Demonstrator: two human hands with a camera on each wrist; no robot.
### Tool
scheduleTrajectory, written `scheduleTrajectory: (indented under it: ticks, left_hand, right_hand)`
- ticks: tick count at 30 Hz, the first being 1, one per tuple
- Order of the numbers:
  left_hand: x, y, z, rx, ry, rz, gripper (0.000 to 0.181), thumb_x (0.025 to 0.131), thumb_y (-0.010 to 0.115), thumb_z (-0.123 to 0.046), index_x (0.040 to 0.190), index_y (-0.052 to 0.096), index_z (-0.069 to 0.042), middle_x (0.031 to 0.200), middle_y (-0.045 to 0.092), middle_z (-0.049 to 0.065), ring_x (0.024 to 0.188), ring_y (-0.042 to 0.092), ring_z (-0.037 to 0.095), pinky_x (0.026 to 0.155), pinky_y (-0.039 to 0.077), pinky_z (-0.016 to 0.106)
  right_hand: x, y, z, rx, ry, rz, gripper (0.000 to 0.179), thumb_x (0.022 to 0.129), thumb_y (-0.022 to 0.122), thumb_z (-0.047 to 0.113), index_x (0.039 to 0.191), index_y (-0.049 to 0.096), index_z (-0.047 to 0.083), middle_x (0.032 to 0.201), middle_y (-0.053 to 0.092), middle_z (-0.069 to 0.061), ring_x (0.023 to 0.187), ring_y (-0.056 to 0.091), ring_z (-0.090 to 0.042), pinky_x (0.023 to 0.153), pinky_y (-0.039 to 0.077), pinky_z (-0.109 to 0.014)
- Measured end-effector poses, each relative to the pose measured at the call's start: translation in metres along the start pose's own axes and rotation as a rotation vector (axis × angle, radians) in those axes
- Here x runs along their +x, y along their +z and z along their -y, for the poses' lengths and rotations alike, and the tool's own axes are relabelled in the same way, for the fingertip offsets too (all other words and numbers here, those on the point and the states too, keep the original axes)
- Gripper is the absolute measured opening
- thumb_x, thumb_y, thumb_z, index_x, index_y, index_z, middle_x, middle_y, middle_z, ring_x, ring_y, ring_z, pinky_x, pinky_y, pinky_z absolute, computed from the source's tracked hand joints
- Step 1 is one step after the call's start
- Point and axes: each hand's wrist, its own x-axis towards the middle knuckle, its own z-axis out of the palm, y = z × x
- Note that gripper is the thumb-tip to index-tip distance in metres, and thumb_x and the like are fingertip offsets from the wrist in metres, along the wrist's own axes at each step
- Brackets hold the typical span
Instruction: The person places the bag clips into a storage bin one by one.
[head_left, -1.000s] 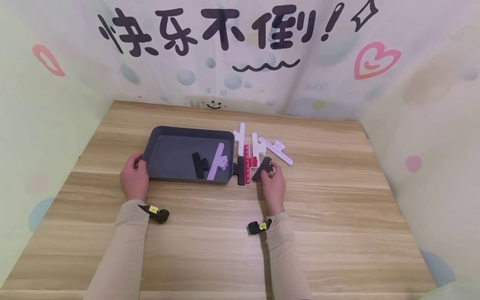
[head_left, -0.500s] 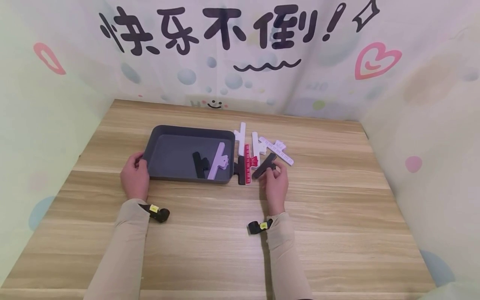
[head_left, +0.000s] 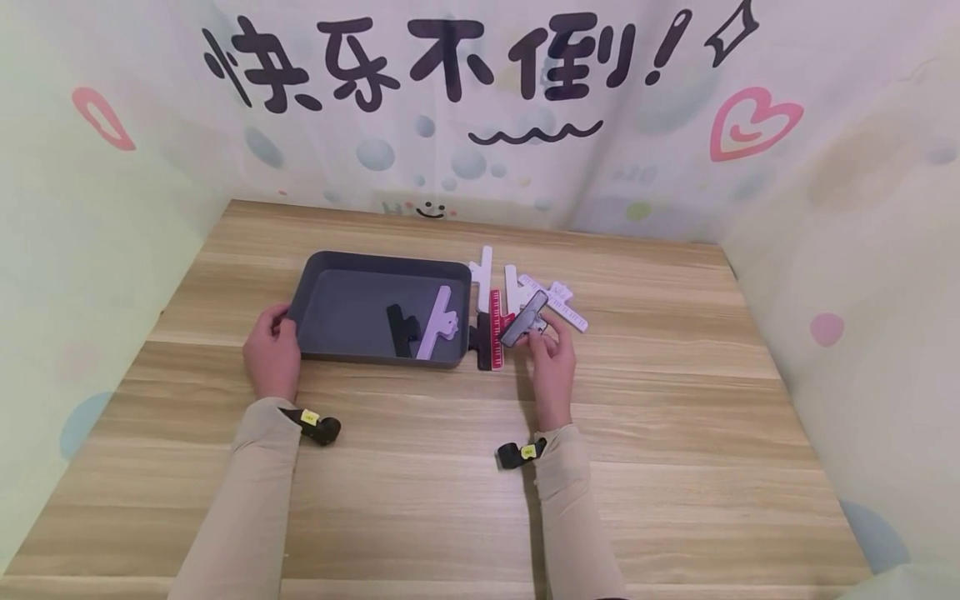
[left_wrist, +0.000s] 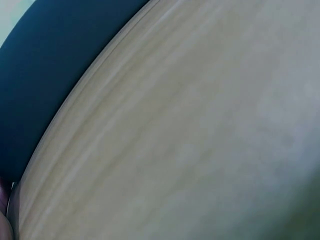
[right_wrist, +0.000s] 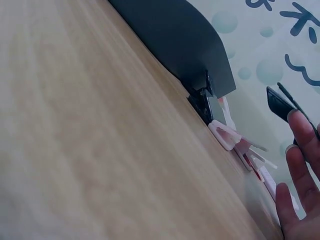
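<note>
Filling the lower frame, the surface (head_left: pixel 420 517) carries a dark tray (head_left: pixel 337 312) left of centre, the left grip (head_left: pixel 272 354) holding its lower-left corner. Just right of centre, the right grip (head_left: pixel 553 362) pinches a dark clip (head_left: pixel 523 319), raised. Other clips (head_left: pixel 496 346) lie at the tray's right; inside, lower right, lie a lilac clip (head_left: pixel 432 331) and a black clip (head_left: pixel 403 331).

I pinch a dark clip (head_left: pixel 522 321) in my right hand (head_left: pixel 553 375).
My left hand (head_left: pixel 272 357) grips the left edge of the grey tray (head_left: pixel 341 315); inside lie a black clip (head_left: pixel 402 332) and a purple clip (head_left: pixel 436 325).
</note>
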Motion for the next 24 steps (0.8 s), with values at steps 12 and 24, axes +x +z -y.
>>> scheduleTrajectory:
  ticks: [12, 24]
  left_hand:
    - [0.0007, 0.0001, 0.0017, 0.003, 0.004, -0.006, 0.035, 0.089, 0.039, -0.026, 0.119, 0.058, -0.019, 0.106, 0.058, -0.001, 0.091, 0.050, 0.009, 0.075, 0.039, 0.021]
    - [-0.0001, 0.0000, -0.0005, 0.013, 0.001, -0.007, 0.036, 0.090, 0.039, -0.026, 0.119, 0.057, -0.020, 0.108, 0.058, -0.001, 0.092, 0.050, 0.010, 0.077, 0.039, 0.023]
  right_hand:
    - [-0.0014, 0.0008, 0.0015, 0.013, -0.012, 0.017, 0.036, 0.087, 0.056, 0.026, 0.122, 0.049, 0.019, 0.092, 0.064, -0.019, 0.088, 0.058, -0.026, 0.072, 0.035, -0.029]
    - [-0.0051, 0.0038, 0.0055, 0.095, 0.007, 0.093, 0.037, 0.086, 0.058, 0.028, 0.120, 0.049, 0.018, 0.088, 0.065, -0.012, 0.094, 0.059, -0.028, 0.089, 0.041, -0.037]
